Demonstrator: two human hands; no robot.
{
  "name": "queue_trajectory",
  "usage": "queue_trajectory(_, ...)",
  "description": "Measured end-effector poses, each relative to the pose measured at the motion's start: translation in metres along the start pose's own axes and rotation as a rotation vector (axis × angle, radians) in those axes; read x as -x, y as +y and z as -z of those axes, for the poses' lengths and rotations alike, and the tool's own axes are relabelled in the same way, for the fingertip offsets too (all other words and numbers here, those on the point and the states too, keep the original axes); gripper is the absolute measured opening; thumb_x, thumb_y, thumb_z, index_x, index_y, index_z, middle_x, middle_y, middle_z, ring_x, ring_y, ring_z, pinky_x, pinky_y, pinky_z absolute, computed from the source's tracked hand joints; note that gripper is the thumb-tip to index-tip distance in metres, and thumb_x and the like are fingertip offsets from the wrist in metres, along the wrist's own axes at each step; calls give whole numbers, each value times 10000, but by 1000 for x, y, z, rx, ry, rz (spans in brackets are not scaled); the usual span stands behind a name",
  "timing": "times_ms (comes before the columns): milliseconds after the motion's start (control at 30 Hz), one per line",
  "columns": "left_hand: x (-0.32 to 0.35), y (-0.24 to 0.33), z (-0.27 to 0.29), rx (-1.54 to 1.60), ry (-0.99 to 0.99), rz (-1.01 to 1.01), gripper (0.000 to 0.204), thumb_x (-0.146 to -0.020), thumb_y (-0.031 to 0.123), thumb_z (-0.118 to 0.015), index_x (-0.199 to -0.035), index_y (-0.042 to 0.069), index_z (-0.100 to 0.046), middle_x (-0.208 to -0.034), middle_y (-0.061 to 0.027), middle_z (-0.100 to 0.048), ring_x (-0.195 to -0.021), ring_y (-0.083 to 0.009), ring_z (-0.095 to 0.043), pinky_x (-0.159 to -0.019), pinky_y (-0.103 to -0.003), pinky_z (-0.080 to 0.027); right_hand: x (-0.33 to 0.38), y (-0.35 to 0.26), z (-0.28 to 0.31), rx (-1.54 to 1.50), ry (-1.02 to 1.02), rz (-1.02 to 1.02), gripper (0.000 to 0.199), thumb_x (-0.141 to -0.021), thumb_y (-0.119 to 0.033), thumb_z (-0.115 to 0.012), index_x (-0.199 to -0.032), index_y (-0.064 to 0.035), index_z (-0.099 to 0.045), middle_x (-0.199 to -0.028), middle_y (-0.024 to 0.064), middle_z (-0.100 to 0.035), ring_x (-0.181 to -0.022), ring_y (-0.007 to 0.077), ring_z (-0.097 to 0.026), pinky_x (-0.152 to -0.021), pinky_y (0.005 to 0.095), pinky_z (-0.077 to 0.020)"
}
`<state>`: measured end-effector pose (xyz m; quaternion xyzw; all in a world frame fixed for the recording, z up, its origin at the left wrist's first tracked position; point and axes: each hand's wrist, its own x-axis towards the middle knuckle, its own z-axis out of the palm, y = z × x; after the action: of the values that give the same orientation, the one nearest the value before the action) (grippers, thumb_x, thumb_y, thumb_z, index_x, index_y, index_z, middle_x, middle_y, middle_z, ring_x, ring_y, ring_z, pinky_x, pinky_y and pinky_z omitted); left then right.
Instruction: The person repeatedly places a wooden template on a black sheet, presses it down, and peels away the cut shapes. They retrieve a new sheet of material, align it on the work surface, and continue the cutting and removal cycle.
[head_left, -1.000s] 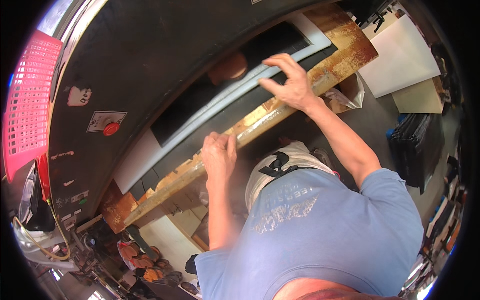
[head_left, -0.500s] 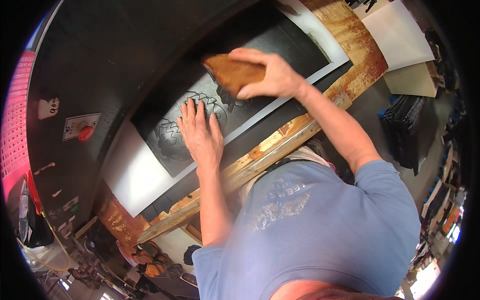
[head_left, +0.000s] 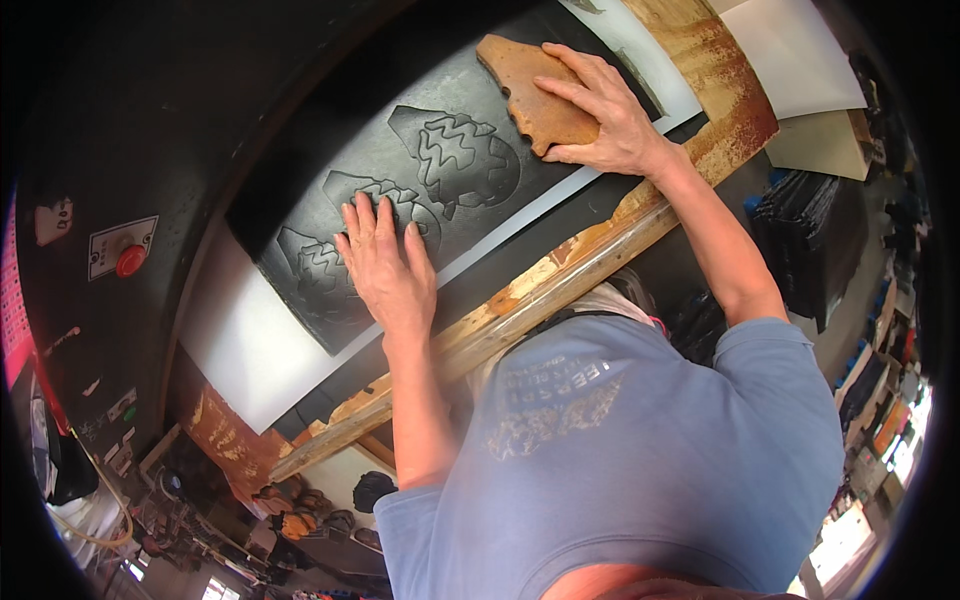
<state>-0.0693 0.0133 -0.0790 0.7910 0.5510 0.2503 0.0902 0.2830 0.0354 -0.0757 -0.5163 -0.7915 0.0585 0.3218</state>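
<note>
from afar, i saw the left hand point(head_left: 388, 275) spread wide on the black sheet point(head_left: 455, 85), seemingly steadying it; the right hand point(head_left: 612, 125) gripped the brown block point(head_left: 540, 95) beside the outlines point(head_left: 462, 160), apparently to clear them.

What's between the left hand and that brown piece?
A zigzag shape on the black sheet lies between the left hand and the brown piece, in the head view.

blue shirt point(head_left: 640, 450): pale printed lettering | white button plate point(head_left: 103, 252): small print, unreadable | white sticker point(head_left: 53, 222): dark marks
</note>
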Motion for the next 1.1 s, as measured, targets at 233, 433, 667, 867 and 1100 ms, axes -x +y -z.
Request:
queue_trajectory(233, -7, -4, 1, 39, 13, -14, 406, -1017, 106, -668, -1411, 17, -631, -1563, -220, -541, -1519, -409, -426, -1268, -592, -240, -12, 6, 2, -58, -36, 86, 822, -673, -326, -959, -1401, -101, -650, -1592, 197, -478, -1412, 416, -491, -1162, 506, -424)
queue_trajectory(433, 13, 9, 22, 223, 135, -80, 323, -988, 8, -664, -1310, 8, -687, -1382, -216, -666, -1341, -374, -603, -1175, -497, -414, -13, 9, -1, -61, -2, 82, 858, -650, -326, -973, -1404, -96, -633, -1584, 192, -492, -1422, 408, -491, -1178, 504, -428)
queue_trajectory(667, 86, 62, 16, 519, -1, -150, 169, -908, -70, -712, -1067, -13, -711, -1028, -172, -755, -903, -300, -739, -811, -390, -592, -13, 13, -6, -96, 39, 97, 847, -661, -292, -958, -1404, -52, -630, -1581, 202, -491, -1418, 406, -497, -1178, 497, -433)
queue_trajectory(867, 90, 59, -3, 256, 25, -204, 138, -906, -13, -751, -1006, 24, -663, -955, -139, -721, -825, -344, -680, -740, -430, -554, -11, 5, 1, -91, 68, 39, 909, -701, -290, -968, -1483, -58, -567, -1584, 185, -477, -1440, 376, -476, -1198, 477, -413)
queue_trajectory(1100, 89, 62, -2, 230, 100, -167, 69, -930, 22, -733, -957, 19, -670, -948, -158, -728, -850, -360, -699, -772, -437, -568, -37, -53, 58, -187, 677, 175, 208, -849, -136, -863, -951, -36, -712, -834, 63, -684, -714, 190, -661, -644, 334, -535)
